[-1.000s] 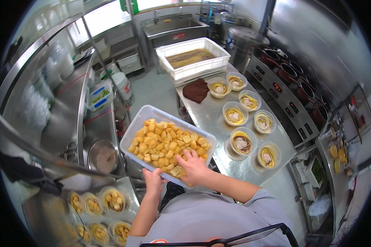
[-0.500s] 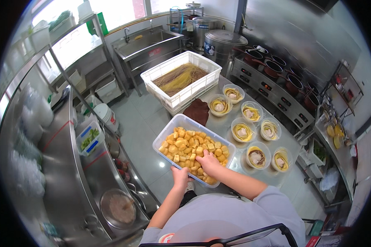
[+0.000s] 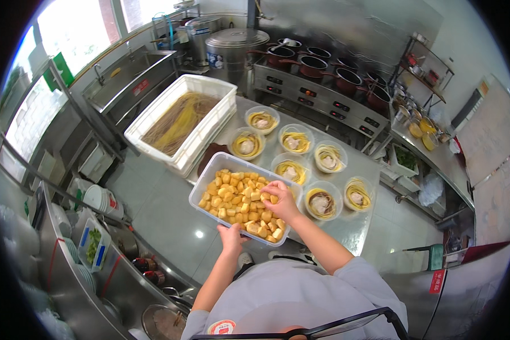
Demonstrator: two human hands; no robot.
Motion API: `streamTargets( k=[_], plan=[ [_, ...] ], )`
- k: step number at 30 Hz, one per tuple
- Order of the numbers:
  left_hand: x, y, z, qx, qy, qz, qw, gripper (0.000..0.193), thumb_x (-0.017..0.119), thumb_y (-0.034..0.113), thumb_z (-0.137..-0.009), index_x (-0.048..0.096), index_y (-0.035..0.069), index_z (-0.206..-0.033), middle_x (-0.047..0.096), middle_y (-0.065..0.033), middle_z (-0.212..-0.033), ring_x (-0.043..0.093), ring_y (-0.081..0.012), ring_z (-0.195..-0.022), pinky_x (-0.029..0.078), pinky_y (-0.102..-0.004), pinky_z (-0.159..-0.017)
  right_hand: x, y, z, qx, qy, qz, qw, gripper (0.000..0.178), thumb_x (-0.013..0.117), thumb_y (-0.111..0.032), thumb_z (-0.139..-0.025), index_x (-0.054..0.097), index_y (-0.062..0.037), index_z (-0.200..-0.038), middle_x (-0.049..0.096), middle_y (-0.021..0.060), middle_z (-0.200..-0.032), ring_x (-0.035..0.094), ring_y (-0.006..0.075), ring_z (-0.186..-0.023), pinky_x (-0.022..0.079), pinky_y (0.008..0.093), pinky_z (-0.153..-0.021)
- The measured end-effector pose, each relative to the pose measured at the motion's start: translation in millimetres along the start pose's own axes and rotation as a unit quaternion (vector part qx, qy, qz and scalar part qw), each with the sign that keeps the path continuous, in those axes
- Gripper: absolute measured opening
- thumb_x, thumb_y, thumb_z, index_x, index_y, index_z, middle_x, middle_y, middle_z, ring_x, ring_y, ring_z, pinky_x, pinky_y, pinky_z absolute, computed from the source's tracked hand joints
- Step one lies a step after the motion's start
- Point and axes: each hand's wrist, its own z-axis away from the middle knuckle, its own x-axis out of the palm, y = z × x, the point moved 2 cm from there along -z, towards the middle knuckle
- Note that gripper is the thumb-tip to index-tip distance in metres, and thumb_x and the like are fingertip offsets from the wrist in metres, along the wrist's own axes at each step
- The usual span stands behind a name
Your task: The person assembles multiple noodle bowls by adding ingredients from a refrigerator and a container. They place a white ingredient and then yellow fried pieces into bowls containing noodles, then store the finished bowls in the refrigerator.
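Observation:
A clear rectangular plastic tub (image 3: pixel 199 195) full of golden fried tofu cubes (image 3: pixel 232 195) is held in front of me. My left hand (image 3: pixel 231 238) grips its near edge from below, thumb over the rim. My right hand (image 3: pixel 282 203) is at the right side of the tub, above the cubes, with its fingers pinched around a tofu cube. Just beyond the tub, on the steel table (image 3: pixel 351 235), stand several clear plastic bowls holding coiled yellow noodles and a pale lump on top; the nearest bowl (image 3: pixel 339 212) also has brown noodles.
A white crate (image 3: pixel 224 93) of yellow and brown noodles (image 3: pixel 181 122) stands at the table's far left, with a brown cloth (image 3: pixel 212 156) beside it. Behind are a stove (image 3: pixel 323 102) with several dark red pots and a large steel pot (image 3: pixel 235 54). Steel shelving runs along the left.
My view has turned right, so the table and bowls sit further left. My right hand has risen from among the cubes with its fingers pinched. The left hand keeps its hold on the tub.

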Motion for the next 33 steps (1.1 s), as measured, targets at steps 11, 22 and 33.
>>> streamTargets(
  k=[11,22,33],
  plan=[
    [8,-16,-8,-0.044,-0.009,-0.031,0.999,0.052,0.055,0.008,-0.084,0.026,0.002,-0.126,0.048,-0.027,-0.121,0.066,-0.0446,-0.09,0.061,-0.0547,-0.068,-158,132,75,0.201,0.108,0.089,0.97,0.026,0.072,-0.008,-0.077,0.071,-0.0041,-0.102,0.068,0.0094,-0.096,0.066,0.0225,-0.088,0.051,0.0308,-0.083],
    [21,-26,18,0.003,0.026,-0.12,0.992,0.043,0.064,0.015,-0.089,0.036,0.007,-0.122,0.055,-0.0142,-0.116,0.063,-0.0258,-0.094,0.056,-0.0421,-0.075,-186,133,70,0.187,0.134,0.122,0.966,0.034,0.081,-0.026,-0.076,0.056,-0.0034,-0.08,0.058,0.0078,-0.075,0.059,0.0235,-0.07,0.048,0.0358,-0.064],
    [22,-33,19,0.025,0.057,-0.13,0.989,0.037,0.06,0.005,-0.085,0.044,0.011,-0.119,0.057,-0.0074,-0.109,0.059,-0.0196,-0.093,0.052,-0.036,-0.071,-129,129,-26,0.044,0.067,0.074,0.994,0.048,0.084,-0.038,-0.07,0.058,-0.0045,-0.091,0.058,0.0123,-0.098,0.057,0.0311,-0.094,0.047,0.0399,-0.08]
  ],
)
